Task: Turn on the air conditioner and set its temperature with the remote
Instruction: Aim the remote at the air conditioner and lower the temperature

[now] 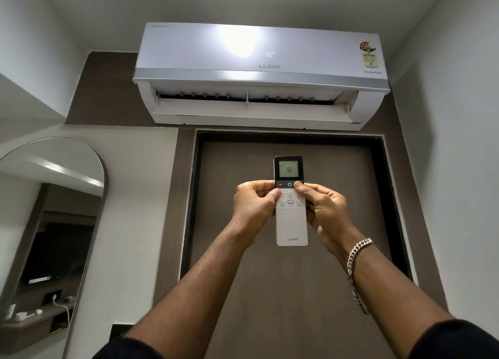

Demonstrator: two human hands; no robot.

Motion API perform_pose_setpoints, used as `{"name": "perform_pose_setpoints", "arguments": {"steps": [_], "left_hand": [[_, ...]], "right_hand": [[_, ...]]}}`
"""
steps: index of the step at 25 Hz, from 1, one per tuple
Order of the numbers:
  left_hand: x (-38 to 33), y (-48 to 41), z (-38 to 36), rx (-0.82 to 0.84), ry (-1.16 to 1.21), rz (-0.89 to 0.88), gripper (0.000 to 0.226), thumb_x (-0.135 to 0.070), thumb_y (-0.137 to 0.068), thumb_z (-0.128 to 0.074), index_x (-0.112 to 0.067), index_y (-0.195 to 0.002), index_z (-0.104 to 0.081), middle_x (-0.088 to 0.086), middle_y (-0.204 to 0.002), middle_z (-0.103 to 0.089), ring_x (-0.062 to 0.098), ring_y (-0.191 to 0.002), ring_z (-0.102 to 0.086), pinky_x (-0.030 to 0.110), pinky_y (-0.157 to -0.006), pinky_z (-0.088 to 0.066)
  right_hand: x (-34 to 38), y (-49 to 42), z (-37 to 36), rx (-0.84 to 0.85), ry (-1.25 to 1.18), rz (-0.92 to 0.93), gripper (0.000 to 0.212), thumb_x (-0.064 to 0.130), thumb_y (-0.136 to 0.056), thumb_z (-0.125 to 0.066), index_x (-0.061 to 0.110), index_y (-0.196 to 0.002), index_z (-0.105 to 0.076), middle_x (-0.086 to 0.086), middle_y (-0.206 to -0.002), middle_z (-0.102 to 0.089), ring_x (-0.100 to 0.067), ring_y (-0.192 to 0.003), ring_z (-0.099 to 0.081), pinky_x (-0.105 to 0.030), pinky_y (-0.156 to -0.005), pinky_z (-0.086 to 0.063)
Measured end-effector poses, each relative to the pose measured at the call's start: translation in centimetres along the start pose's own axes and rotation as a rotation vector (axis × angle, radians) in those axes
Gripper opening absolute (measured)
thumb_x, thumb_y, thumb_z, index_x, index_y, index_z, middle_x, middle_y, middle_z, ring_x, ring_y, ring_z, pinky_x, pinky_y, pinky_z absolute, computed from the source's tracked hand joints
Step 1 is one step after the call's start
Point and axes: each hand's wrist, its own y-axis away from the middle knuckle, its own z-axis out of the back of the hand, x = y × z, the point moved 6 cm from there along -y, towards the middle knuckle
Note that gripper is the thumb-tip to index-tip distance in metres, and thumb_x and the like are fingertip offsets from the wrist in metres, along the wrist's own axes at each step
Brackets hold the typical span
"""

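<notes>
A white wall-mounted air conditioner (259, 74) hangs high above a door; its front shows 18 and its lower flap stands open. I hold a white remote (291, 223) with a dark top upright in front of me, and its lit screen reads 18. My left hand (252, 210) grips the remote's left side, thumb resting on the buttons near the middle. My right hand (324, 210) grips the right side, its thumb on the right end of the dark button row beside the power symbol. A silver chain bracelet is on my right wrist.
A brown door (270, 291) in a dark frame fills the wall behind the remote. An arched mirror (48, 237) stands at the left, reflecting a shelf with small items and a cable. White walls close in on both sides.
</notes>
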Motion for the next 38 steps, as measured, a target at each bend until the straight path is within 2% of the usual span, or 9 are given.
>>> {"name": "perform_pose_setpoints", "arguments": {"steps": [8, 12, 19, 23, 26, 31, 35, 38], "left_hand": [[-0.5, 0.1, -0.3, 0.005, -0.006, 0.010, 0.012, -0.018, -0.087, -0.062, -0.019, -0.099, -0.065, 0.007, -0.098, -0.075, 0.016, -0.090, -0.073, 0.034, -0.075, -0.061], [-1.0, 0.2, -0.4, 0.000, -0.016, 0.005, 0.008, -0.018, -0.087, -0.063, -0.024, -0.092, -0.064, 0.005, -0.096, -0.074, 0.015, -0.089, -0.072, 0.028, -0.070, -0.060], [-1.3, 0.3, -0.2, 0.000, -0.069, 0.001, 0.011, -0.020, -0.087, -0.062, -0.019, -0.099, -0.063, 0.003, -0.095, -0.073, 0.013, -0.087, -0.072, 0.020, -0.065, -0.058], [-0.4, 0.9, -1.4, 0.003, -0.058, 0.039, 0.014, -0.019, -0.087, -0.063, -0.016, -0.101, -0.063, 0.006, -0.097, -0.073, 0.014, -0.088, -0.072, 0.021, -0.066, -0.059], [-0.4, 1.2, -1.2, 0.009, -0.043, 0.049, 0.007, -0.018, -0.087, -0.062, -0.020, -0.094, -0.064, 0.004, -0.095, -0.073, 0.012, -0.087, -0.071, 0.020, -0.064, -0.058], [3.2, 3.8, -3.7, 0.032, 0.029, 0.163, 0.009, -0.012, -0.087, -0.062, -0.014, -0.095, -0.066, 0.004, -0.089, -0.074, 0.010, -0.078, -0.073, 0.022, -0.062, -0.059], [8.0, 6.9, -6.6, 0.074, 0.050, 0.272, 0.025, -0.012, -0.088, -0.062, -0.006, -0.112, -0.063, 0.009, -0.103, -0.072, 0.018, -0.091, -0.072, 0.031, -0.072, -0.061], [14.0, 11.4, -10.2, 0.160, 0.044, 0.408, 0.024, -0.012, -0.088, -0.061, -0.008, -0.112, -0.064, 0.009, -0.106, -0.073, 0.017, -0.093, -0.072, 0.033, -0.074, -0.061]], "right_hand": [[0.5, 0.5, 0.2, 0.014, -0.019, 0.007, 0.022, 0.026, -0.085, -0.068, 0.008, -0.098, -0.069, -0.007, -0.083, -0.077, -0.021, -0.077, -0.076, -0.034, -0.070, -0.062], [0.9, 0.5, 0.3, 0.010, -0.020, 0.012, 0.023, 0.026, -0.086, -0.068, 0.008, -0.098, -0.069, -0.006, -0.084, -0.077, -0.021, -0.078, -0.076, -0.033, -0.070, -0.061], [1.1, 0.7, 0.3, 0.008, -0.024, 0.005, 0.032, 0.027, -0.085, -0.069, 0.002, -0.106, -0.068, -0.013, -0.092, -0.076, -0.026, -0.083, -0.075, -0.035, -0.073, -0.061], [0.4, 1.1, 1.8, 0.006, -0.007, -0.017, 0.032, 0.028, -0.084, -0.069, 0.004, -0.105, -0.069, -0.013, -0.092, -0.077, -0.027, -0.084, -0.076, -0.033, -0.071, -0.062], [0.1, 1.4, 1.6, 0.011, -0.024, -0.031, 0.030, 0.025, -0.085, -0.070, 0.002, -0.104, -0.070, -0.014, -0.091, -0.078, -0.027, -0.083, -0.076, -0.035, -0.072, -0.063], [-3.0, 3.2, 4.8, -0.054, 0.001, -0.113, 0.028, 0.021, -0.084, -0.072, 0.000, -0.101, -0.071, -0.013, -0.087, -0.078, -0.025, -0.080, -0.075, -0.036, -0.074, -0.062], [-7.3, 6.2, 8.8, -0.102, 0.037, -0.213, 0.024, 0.023, -0.084, -0.071, 0.006, -0.101, -0.074, -0.009, -0.093, -0.079, -0.022, -0.083, -0.076, -0.036, -0.077, -0.063], [-12.7, 10.7, 14.0, -0.189, 0.051, -0.355, 0.024, 0.020, -0.084, -0.072, 0.002, -0.100, -0.074, -0.011, -0.094, -0.079, -0.021, -0.082, -0.076, -0.033, -0.074, -0.063]]}}
